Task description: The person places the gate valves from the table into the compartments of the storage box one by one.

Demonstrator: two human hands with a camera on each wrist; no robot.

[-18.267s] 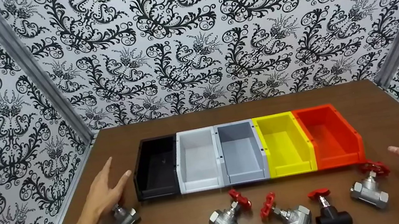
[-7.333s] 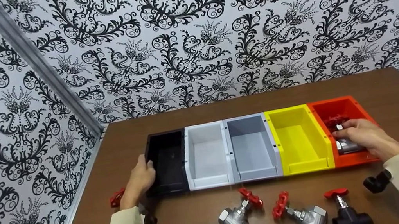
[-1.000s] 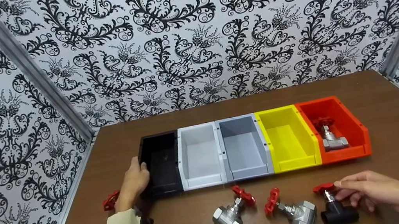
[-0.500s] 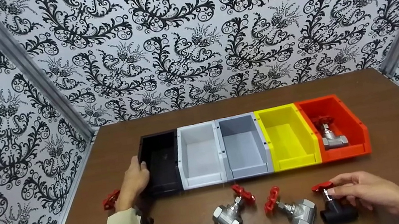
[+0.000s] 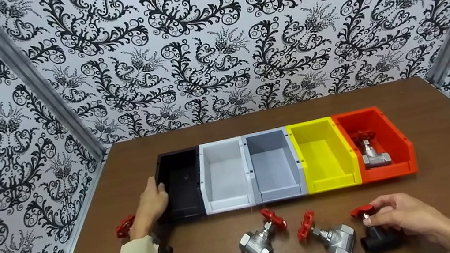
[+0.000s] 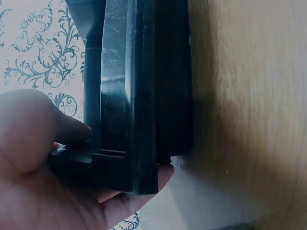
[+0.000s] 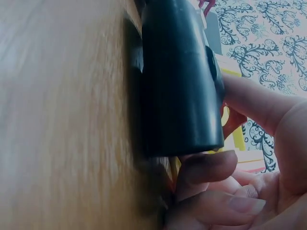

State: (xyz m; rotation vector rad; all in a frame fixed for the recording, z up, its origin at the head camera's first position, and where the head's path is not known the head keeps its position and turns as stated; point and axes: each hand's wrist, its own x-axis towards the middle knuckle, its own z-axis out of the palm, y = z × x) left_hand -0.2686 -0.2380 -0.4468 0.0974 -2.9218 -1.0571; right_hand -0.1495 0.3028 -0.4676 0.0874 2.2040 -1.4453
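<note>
In the head view my left hand [image 5: 151, 204] grips the left wall of the black bin [image 5: 185, 216]. The left wrist view has the thumb inside the bin wall [image 6: 120, 110] and fingers curled beneath its edge. At lower right, my right hand [image 5: 408, 215] pinches the stem of a black tee-shaped valve [image 5: 378, 242] with a red handle, thumb on the near side. Up close in the right wrist view, the valve's black body [image 7: 182, 86] lies along the tabletop, fingers curled beside it. A steel valve [image 5: 375, 160] with a red handwheel sits in the red bin [image 5: 392, 170].
White [image 5: 230, 204], grey [image 5: 280, 192] and yellow bins [image 5: 336, 182] stand joined between the black and red ones. Two steel valves, one left [image 5: 256, 246] and one right [image 5: 340, 243], lie in front. Another red handwheel [image 5: 125, 227] shows beside the left forearm. Patterned walls enclose the table.
Earlier, both hands were apart from the bins; then the right hand held a steel valve in the red bin. Lately its fingers moved in around the black valve's stem. The left hand stays put.
</note>
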